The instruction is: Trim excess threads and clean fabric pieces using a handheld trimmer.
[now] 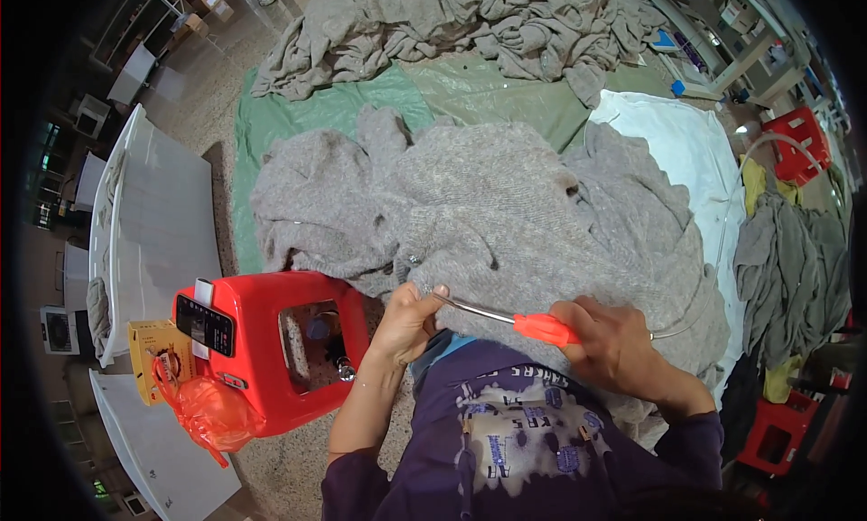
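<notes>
My right hand (610, 336) is wrapped round the red handle of a tool with a slim metal tube (483, 311). The tube points left, its end close against the thumb of my left hand (411, 318). That hand is closed, thumb and fingers pressed together; what lies between them is hidden. Just beyond both hands spreads a grey-brown knitted garment (506, 196), rumpled, with a few small holes or dark folds in it. Behind my right hand a thin hose (686, 330) curves away over the knitwear to the right.
At left stands a red plastic stool (262, 340) with a phone (206, 325), an orange plastic bag (217, 413) and a yellow box (158, 354) by it. More knitwear (433, 24) is heaped beyond, on green sheeting (334, 97). White bins (163, 223) line the left; red stools (777, 431) stand at right.
</notes>
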Demonstrator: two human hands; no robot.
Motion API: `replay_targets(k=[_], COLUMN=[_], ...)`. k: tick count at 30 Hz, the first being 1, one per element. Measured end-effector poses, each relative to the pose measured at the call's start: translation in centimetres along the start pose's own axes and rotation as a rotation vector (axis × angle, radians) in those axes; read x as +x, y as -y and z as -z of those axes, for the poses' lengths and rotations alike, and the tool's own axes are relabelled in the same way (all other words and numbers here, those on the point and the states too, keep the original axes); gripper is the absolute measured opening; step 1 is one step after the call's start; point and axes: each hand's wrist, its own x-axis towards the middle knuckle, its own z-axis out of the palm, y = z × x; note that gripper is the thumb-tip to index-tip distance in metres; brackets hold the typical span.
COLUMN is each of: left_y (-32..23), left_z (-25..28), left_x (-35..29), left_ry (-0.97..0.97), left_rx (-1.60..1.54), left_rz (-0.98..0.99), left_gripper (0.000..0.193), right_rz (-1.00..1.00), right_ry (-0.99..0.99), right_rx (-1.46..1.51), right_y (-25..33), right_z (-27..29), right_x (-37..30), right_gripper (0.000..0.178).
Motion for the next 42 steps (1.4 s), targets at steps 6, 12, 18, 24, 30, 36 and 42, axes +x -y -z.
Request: replay_targets(k=[6,12,18,24,30,36,42], left_y=[0.5,1.0,1.7,-3.1,-4.8,-1.5,-8.9], left_z=[0.6,1.1,0.5,-1.6,7.7,5.7,3.8], left_x=[1.2,2.2,1.5,-2.0,6.6,8.1,8.1], left_ry=[-0.019,-0.096,-0.105,1.246,-0.233,-0.316,-0.163], left_rx=[-0.124,-0.159,-0.060,0.813,1.413,0.504,0.614], left_rz=[-0.027,-0.036,0.001,-0.060,-0.741,-0.208,-0.323], left_gripper=[0.017,0.015,0.018,0.027,0.042,0.043,0.016], right_rz=[-0.029,-0.040,-0.047,-0.280,-0.384,-0.343,-0.334], right_ry=[0.111,0.195,0.226,-0.166,-0.227,-0.270,-0.321], right_rx=[-0.024,-0.104,-0.037,0.237,0.116,0.090,0.074], right_y=[0.6,0.6,0.2,-1.4,-1.9,-3.3,-4.9], right_z=[1.7,2.2,3.6,2.9,2.4,1.1,0.7], right_x=[-0.3,-0.9,-0.4,1.4,1.9,2.4,3.2], right_gripper=[0.034,0.030,0.025,0.023,0.020,0.019,0.021])
